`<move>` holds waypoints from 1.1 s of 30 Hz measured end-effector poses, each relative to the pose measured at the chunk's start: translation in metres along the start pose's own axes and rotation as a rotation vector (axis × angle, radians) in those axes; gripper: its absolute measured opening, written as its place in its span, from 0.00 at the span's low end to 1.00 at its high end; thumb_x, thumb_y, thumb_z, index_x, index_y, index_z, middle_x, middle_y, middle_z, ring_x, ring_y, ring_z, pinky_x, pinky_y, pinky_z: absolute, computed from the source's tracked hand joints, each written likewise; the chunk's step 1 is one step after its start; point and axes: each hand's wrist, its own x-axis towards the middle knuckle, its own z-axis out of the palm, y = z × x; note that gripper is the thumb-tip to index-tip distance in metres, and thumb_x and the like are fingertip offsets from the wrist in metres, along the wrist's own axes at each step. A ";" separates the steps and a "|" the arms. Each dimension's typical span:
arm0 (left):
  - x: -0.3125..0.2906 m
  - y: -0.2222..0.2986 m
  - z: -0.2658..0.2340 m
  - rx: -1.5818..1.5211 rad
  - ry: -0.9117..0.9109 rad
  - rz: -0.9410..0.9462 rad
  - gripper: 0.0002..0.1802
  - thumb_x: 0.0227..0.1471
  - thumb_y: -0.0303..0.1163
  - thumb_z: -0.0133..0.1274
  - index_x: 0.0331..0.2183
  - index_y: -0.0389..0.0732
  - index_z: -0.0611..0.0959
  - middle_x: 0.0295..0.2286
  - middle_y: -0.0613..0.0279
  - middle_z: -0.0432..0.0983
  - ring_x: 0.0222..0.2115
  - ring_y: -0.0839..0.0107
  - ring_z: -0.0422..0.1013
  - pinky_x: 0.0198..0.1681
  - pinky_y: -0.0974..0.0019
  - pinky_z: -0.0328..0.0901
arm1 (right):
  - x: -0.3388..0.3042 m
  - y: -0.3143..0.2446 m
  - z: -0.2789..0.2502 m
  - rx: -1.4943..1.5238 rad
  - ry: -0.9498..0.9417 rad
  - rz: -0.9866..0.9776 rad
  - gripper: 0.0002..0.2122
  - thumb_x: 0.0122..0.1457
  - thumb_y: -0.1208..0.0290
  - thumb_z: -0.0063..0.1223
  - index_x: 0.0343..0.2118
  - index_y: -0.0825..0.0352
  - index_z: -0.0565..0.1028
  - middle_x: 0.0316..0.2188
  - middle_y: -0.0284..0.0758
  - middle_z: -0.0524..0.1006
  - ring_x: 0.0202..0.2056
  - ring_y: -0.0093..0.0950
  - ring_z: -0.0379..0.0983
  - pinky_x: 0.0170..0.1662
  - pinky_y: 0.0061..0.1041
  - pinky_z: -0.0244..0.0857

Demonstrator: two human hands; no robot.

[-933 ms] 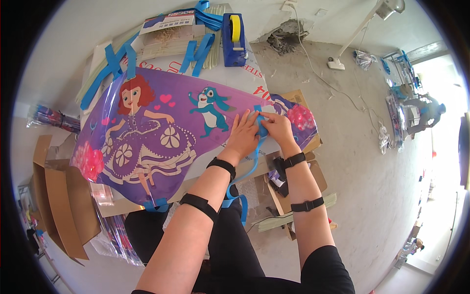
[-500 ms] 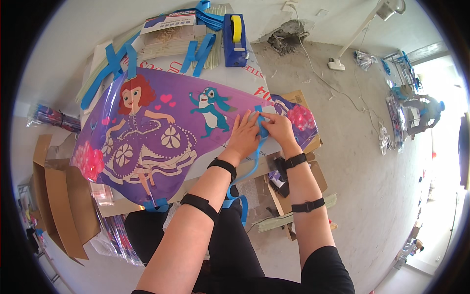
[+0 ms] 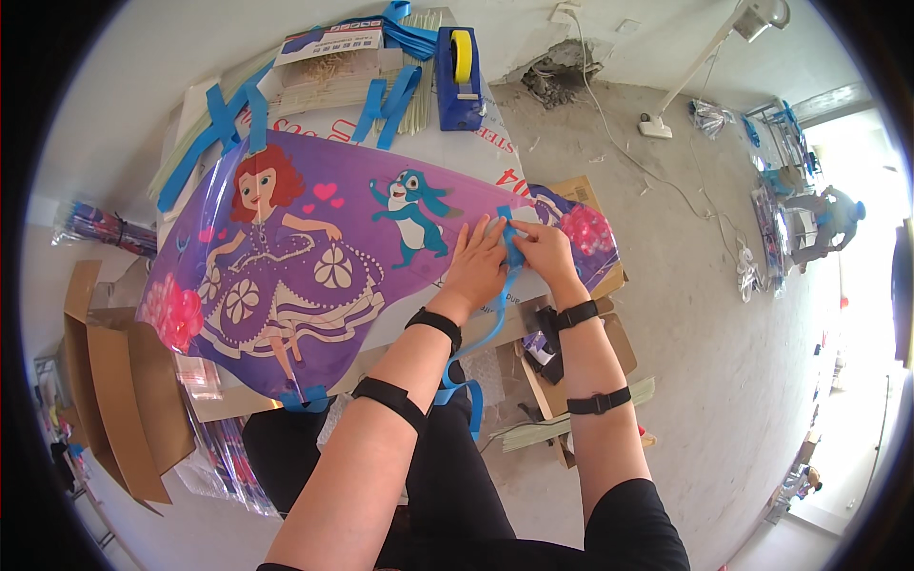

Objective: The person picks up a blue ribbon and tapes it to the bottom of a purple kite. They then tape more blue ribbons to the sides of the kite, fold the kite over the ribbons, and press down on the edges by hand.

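A purple printed kite sheet (image 3: 309, 238), showing a cartoon figure in a gown and a blue rabbit, lies spread on the table. My left hand (image 3: 476, 265) rests flat on its narrow right corner, fingers stretched out. A blue ribbon (image 3: 505, 213) crosses that corner, and its long tail hangs down in loops past the table's front edge. Close beside the left hand, my right hand (image 3: 541, 253) pinches the ribbon between thumb and fingers. What lies under the fingertips is hidden.
A blue tape dispenser (image 3: 459, 109) with yellow tape, an opened small box (image 3: 328, 43) and blue strips (image 3: 386, 109) sit at the table's back. Cardboard boxes (image 3: 124, 400) stand at left and lower right. Far right, another person (image 3: 828, 224) bends over. A cable crosses the floor.
My hands stay at the kite's right corner; only the fingers shift slightly on the blue ribbon. The kite sheet has not moved.
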 end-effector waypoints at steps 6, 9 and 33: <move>-0.001 -0.001 0.001 0.005 0.009 0.000 0.08 0.48 0.34 0.50 0.29 0.41 0.78 0.60 0.58 0.53 0.63 0.57 0.41 0.64 0.49 0.34 | 0.001 0.004 0.004 0.037 0.021 -0.014 0.15 0.52 0.73 0.55 0.45 0.59 0.78 0.16 0.30 0.73 0.16 0.16 0.68 0.22 0.18 0.65; 0.000 0.001 0.000 0.011 0.011 0.004 0.08 0.48 0.34 0.50 0.30 0.41 0.78 0.60 0.58 0.53 0.63 0.57 0.41 0.64 0.49 0.34 | 0.000 0.004 0.002 0.021 0.027 -0.013 0.15 0.52 0.73 0.55 0.45 0.59 0.78 0.16 0.30 0.73 0.16 0.16 0.68 0.22 0.18 0.65; -0.001 0.002 0.012 0.056 0.172 0.097 0.09 0.46 0.32 0.52 0.30 0.38 0.76 0.58 0.56 0.55 0.61 0.53 0.48 0.61 0.43 0.44 | 0.144 -0.100 -0.028 -0.079 0.132 -0.215 0.13 0.52 0.59 0.54 0.32 0.63 0.80 0.20 0.37 0.77 0.23 0.29 0.76 0.30 0.27 0.67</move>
